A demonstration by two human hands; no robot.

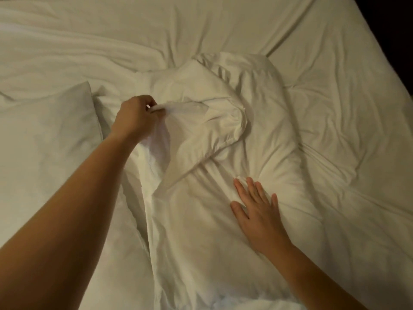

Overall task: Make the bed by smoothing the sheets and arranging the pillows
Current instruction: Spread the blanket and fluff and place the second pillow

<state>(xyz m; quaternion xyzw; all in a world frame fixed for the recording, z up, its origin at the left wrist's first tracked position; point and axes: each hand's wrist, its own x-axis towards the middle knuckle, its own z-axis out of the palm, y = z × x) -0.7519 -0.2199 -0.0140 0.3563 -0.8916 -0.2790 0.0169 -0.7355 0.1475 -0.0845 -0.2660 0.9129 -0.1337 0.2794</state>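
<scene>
A person leans over a bed dressed all in white, both bare arms reaching in from the near side. A rumpled white pillow (pixel 266 130) lies in the middle of the bed, running from the near edge of the view toward the centre, with its far left corner (pixel 201 126) folded over onto itself. The left hand (pixel 136 117) hovers above that folded part, its fingers and thumb curled and pinching a thin flap of white fabric (pixel 176 106), which is lifted a little off the pillow. The flap looks like the open end of the pillowcase, though among so many white folds this is hard to tell for certain. The right hand (pixel 259 209) lies flat on the near right part of the same pillow, palm down, fingers straight and slightly spread, pressing the soft surface so that creases fan out from the fingertips. A second pillow (pixel 44 130) rests just left of the first, its right edge beside the left forearm. Beneath and around both spreads a wrinkled white sheet (pixel 201 25), with long folds running across the far side. At the far right the mattress edge meets darkness (pixel 397 21).
</scene>
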